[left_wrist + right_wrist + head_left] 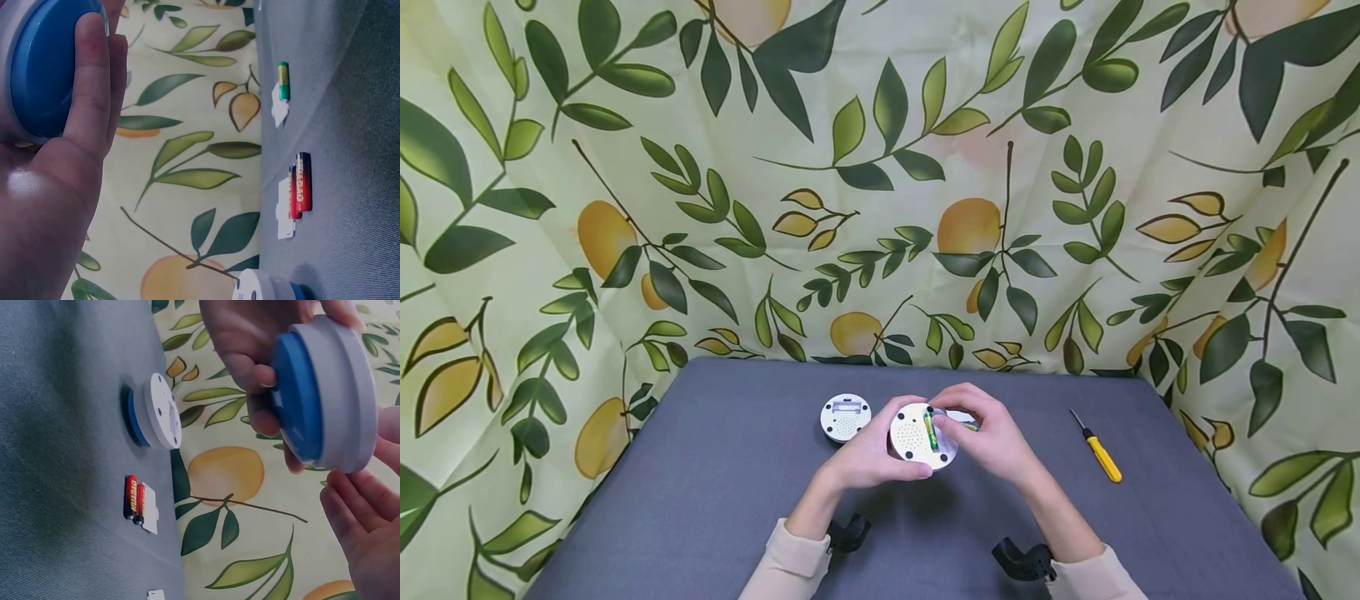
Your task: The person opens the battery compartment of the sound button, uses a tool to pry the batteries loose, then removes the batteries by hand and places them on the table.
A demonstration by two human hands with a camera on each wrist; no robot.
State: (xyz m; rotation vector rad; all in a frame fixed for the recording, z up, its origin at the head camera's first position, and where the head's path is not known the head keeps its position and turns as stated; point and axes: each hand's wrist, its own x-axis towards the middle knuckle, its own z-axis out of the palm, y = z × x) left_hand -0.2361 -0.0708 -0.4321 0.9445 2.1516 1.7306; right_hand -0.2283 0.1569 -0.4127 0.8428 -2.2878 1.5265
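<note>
My left hand [868, 454] grips a round white device [912, 433] by its rim, thumb on the near side. Its underside, with small holes and dark feet, faces up towards me; its blue face [44, 75] is against the fingers in the left wrist view. A green battery [931, 433] lies in the slot of the underside. My right hand [988, 429] is at that slot, its thumb tip pressing on the battery. In the right wrist view its other fingers [359, 500] extend below the device's rim.
A similar round device [846, 418] sits underside up on the grey table, its slot uncovered. Two red batteries [303, 181] lie by a white cover [285, 222]. Farther along are another green battery [284, 81] and white cover [279, 112]. A yellow-handled screwdriver [1103, 458] lies at the right.
</note>
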